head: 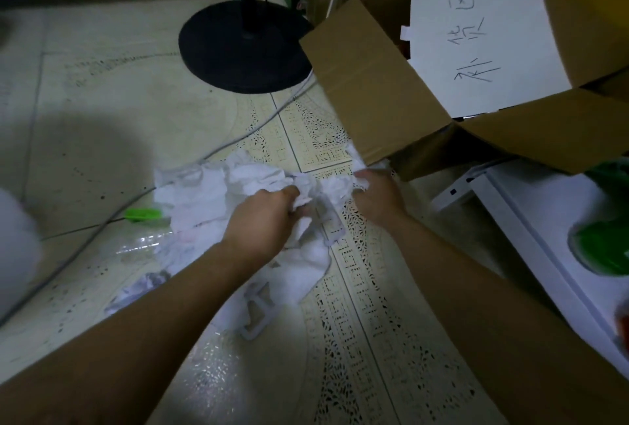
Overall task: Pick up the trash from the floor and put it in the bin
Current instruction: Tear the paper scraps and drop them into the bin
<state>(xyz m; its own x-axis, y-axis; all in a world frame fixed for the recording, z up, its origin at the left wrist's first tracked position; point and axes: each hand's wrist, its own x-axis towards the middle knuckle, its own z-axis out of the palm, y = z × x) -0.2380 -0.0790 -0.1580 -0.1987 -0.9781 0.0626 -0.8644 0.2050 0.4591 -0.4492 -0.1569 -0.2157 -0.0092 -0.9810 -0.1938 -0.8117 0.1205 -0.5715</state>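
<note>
A heap of crumpled white paper and tissue [218, 196] lies on the tiled floor at the centre of the view. My left hand [262, 220] is closed on a wad of that paper, with a clear plastic piece [328, 220] hanging beside it. My right hand [377, 196] grips the right end of the same crumpled paper, just below the flap of an open cardboard box [371, 84]. A white sheet with handwriting [483, 36] is stuck on the box. More scraps lie nearer me: clear wrap [143, 244], a small crumpled wad [143, 285] and a white plastic frame [255, 319].
A black round stand base [238, 50] with its pole stands behind the heap. A grey cable [85, 241] runs across the floor. A small green object [143, 213] lies left of the paper. White furniture [531, 234] with green items sits at the right.
</note>
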